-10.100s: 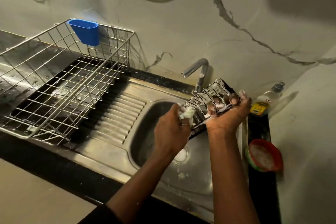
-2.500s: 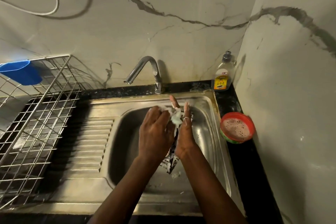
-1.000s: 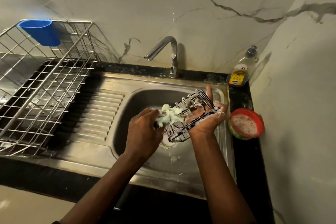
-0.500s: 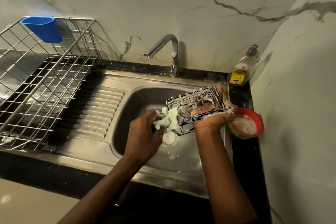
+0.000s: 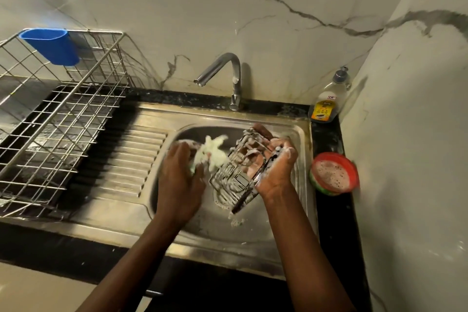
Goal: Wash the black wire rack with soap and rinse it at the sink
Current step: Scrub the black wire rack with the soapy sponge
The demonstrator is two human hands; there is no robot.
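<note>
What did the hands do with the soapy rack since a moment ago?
The right hand tipped the black wire rack from fairly flat to steep, its lower end pointing down into the steel sink. The left hand still holds the pale green soapy scrubber, beside the rack's left edge. Nothing was let go. The curved metal tap, red bowl of suds and soap bottle stayed put.

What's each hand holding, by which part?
Right hand grips the black wire rack along its right edge; left hand clutches the scrubber by its near end.
</note>
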